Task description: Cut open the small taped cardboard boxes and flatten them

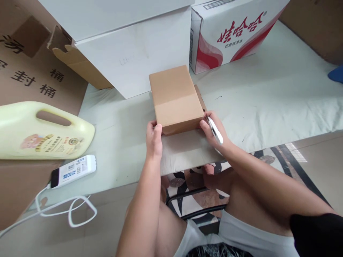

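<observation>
A small brown cardboard box (175, 98) lies closed on a flat sheet of cardboard (187, 150) over the pale floor covering. My left hand (153, 138) is curled against the box's near left corner, fingers closed on its edge. My right hand (213, 132) presses the box's near right corner while holding a white pen (215, 130) between its fingers, tip pointing away from me.
A large white box (134, 50) and a red-and-white printed carton (230, 32) stand behind. A pale yellow jug (45, 132) lies at left, next to a white power bank (73, 170) with a white cable (69, 210). Brown cardboard (26, 71) lies far left.
</observation>
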{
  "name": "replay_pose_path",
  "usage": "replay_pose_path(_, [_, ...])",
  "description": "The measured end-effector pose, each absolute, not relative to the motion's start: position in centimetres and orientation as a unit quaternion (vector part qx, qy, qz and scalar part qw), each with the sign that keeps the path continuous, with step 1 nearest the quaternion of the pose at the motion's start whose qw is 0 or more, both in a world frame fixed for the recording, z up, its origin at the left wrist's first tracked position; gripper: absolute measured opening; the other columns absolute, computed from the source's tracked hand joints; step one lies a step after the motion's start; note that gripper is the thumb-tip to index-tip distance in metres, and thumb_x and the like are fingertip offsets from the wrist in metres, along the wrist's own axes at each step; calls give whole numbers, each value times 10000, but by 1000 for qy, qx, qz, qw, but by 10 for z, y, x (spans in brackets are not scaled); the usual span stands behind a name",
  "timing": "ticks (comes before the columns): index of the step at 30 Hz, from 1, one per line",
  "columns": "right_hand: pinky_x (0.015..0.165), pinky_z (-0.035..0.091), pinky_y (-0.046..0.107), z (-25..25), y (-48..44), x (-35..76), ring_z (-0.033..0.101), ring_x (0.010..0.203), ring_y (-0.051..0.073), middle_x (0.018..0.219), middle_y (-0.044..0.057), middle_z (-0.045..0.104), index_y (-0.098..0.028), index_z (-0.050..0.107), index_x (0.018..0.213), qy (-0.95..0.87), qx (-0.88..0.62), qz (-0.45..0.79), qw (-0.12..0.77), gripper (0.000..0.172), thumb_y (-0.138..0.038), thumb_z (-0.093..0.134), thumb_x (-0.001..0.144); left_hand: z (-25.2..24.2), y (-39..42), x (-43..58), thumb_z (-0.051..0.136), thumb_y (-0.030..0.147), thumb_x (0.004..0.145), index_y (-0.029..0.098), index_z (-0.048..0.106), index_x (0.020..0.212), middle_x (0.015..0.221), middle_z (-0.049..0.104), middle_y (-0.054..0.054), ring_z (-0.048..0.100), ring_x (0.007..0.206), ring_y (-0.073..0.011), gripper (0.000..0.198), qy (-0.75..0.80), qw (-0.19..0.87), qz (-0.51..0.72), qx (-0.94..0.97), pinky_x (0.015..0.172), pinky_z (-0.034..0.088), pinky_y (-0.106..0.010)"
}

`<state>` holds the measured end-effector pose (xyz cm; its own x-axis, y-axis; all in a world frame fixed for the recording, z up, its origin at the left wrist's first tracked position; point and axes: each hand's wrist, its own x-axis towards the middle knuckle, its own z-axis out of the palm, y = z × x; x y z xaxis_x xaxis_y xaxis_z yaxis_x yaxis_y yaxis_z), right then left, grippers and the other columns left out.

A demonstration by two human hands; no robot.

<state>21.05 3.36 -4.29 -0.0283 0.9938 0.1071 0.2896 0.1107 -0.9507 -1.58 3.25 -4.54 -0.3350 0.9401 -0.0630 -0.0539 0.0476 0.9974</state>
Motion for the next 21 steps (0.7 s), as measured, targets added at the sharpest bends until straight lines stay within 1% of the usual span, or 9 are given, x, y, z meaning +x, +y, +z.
replay_pose_path(4, [703, 442, 378, -42, 33, 209, 528, 697, 184, 788, -6, 589, -267, 454, 1006, -617, -530, 406, 416, 386, -632, 524, 905, -45, 30, -14, 779, 756, 636, 221, 596, 1020, 1005, 682, -81, 659, 1025, -268, 683, 581, 409, 574, 407, 850, 527, -384])
replay_pose_path(8, [724, 448, 381, -45, 35, 208, 534, 691, 174, 790, -21, 568, -271, 445, 1011, -607, -527, 427, 413, 384, -629, 529, 900, -43, 28, -12, 802, 748, 637, 218, 569, 1081, 1037, 690, -97, 664, 1104, -290, 730, 555, 404, 568, 454, 930, 522, -404])
replay_pose_path(14, [736, 478, 391, -49, 36, 207, 529, 708, 176, 812, -19, 537, -273, 424, 1004, -589, -533, 448, 411, 406, -642, 539, 879, -47, 30, -15, 780, 791, 632, 210, 583, 1069, 1059, 672, -100, 640, 1112, -279, 753, 546, 417, 572, 448, 949, 500, -389])
replay_pose_path(18, [718, 474, 381, -50, 37, 207, 523, 683, 169, 791, -26, 533, -274, 429, 1007, -587, -532, 449, 414, 417, -655, 544, 878, -52, 30, -19, 690, 813, 724, 218, 602, 1043, 1094, 662, -95, 616, 1132, -275, 681, 553, 424, 581, 422, 926, 498, -381])
replay_pose_path(21, [705, 467, 373, -50, 36, 209, 521, 662, 166, 763, -31, 538, -275, 448, 996, -586, -525, 448, 425, 426, -666, 567, 875, -56, 30, -21, 663, 798, 768, 223, 597, 986, 1047, 650, -78, 613, 1100, -261, 619, 550, 420, 592, 413, 896, 499, -368])
